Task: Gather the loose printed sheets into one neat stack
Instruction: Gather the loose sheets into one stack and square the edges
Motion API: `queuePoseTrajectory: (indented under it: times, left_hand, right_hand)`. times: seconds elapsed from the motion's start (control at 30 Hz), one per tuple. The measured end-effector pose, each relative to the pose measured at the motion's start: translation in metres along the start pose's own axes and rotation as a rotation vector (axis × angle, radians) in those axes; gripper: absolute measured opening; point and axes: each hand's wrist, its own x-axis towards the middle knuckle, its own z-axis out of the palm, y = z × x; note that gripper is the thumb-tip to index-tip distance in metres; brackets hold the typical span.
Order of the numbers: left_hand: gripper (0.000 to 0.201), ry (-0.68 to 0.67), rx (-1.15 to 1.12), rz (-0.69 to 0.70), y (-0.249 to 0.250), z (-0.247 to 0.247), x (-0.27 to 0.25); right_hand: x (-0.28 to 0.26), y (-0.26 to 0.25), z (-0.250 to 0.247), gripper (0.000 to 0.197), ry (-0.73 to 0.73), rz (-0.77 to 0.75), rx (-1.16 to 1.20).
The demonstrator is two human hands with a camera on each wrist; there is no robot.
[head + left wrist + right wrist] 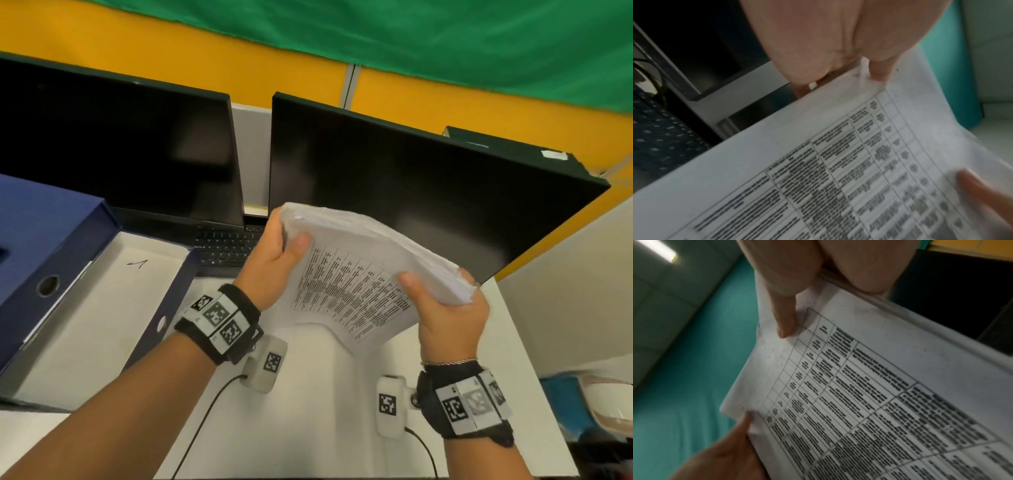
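Observation:
A thick stack of printed sheets [356, 274] is held tilted in the air above the white desk, its printed table facing me. My left hand [277, 257] grips the stack's upper left end, thumb on the front. My right hand [445, 308] grips the lower right end, thumb across the top sheet and fingers behind. The sheets' bottom edges fan out unevenly. In the left wrist view the sheets [838, 170] fill the frame below my left hand [838, 56]. The right wrist view shows the sheets [879, 394] pinched under my right thumb [785, 318].
Two dark monitors [394, 192] stand behind the stack, with a black keyboard [226, 246] below them. An open blue box [85, 291] with a white inside lies at left. The white desk [308, 411] ends at right, near a teal object [561, 401].

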Motion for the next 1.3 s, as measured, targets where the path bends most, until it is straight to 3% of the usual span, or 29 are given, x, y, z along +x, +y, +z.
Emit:
queuePoseTrajectory:
  times: [0.07, 0.2, 0.33, 0.47, 0.57, 0.77, 0.83, 0.9, 1.0, 1.07, 1.13, 1.2, 1.23, 1.3]
  left_hand:
    - [0.042, 0.007, -0.023, -0.045, -0.007, 0.005, -0.011]
    - [0.033, 0.115, -0.135, -0.086, -0.003, 0.004, -0.01]
    - [0.043, 0.111, -0.095, -0.068, 0.006, 0.005, -0.011]
    - [0.047, 0.192, -0.173, -0.068, 0.014, 0.008, -0.009]
    - [0.057, 0.175, -0.142, -0.059, 0.018, 0.009, -0.005]
    - [0.055, 0.114, -0.007, -0.028, 0.011, 0.006, 0.0]
    - [0.066, 0.113, -0.116, -0.005, 0.009, 0.003, 0.0]
    - [0.091, 0.059, -0.215, 0.009, 0.008, -0.002, -0.001]
    - [0.123, -0.069, 0.024, -0.017, 0.003, -0.006, 0.001]
    - [0.128, -0.096, 0.128, -0.079, 0.001, -0.007, 0.008]
    - [0.107, -0.086, 0.122, -0.118, -0.001, -0.009, 0.016]
    - [0.058, -0.003, 0.137, -0.113, -0.002, -0.009, 0.021]
    - [0.043, 0.028, 0.161, -0.096, -0.001, -0.008, 0.02]
    - [0.035, 0.057, 0.157, -0.044, 0.002, -0.007, 0.012]
  right_hand:
    - [-0.008, 0.008, 0.006, 0.041, -0.026, 0.052, -0.02]
    - [-0.016, 0.02, 0.011, 0.039, 0.01, 0.124, 0.003]
    - [-0.016, 0.017, 0.013, 0.042, 0.002, 0.111, -0.011]
    - [-0.015, 0.016, 0.014, 0.043, 0.015, 0.105, -0.005]
    - [-0.015, 0.016, 0.015, 0.044, 0.019, 0.088, -0.03]
    - [-0.016, 0.016, 0.016, 0.045, 0.022, 0.071, -0.034]
    - [-0.017, 0.015, 0.016, 0.046, 0.021, 0.074, -0.037]
    - [-0.016, 0.015, 0.015, 0.047, 0.019, 0.075, -0.034]
    - [-0.014, 0.017, 0.011, 0.047, 0.009, 0.078, -0.043]
    - [-0.011, 0.019, 0.009, 0.043, -0.001, 0.092, -0.055]
    - [-0.005, 0.021, 0.009, 0.031, -0.007, 0.122, -0.064]
    - [0.002, 0.019, 0.008, 0.022, -0.02, 0.131, -0.079]
    - [0.005, 0.016, 0.007, 0.021, -0.019, 0.122, -0.075]
    - [0.008, 0.01, 0.007, 0.022, -0.012, 0.094, -0.061]
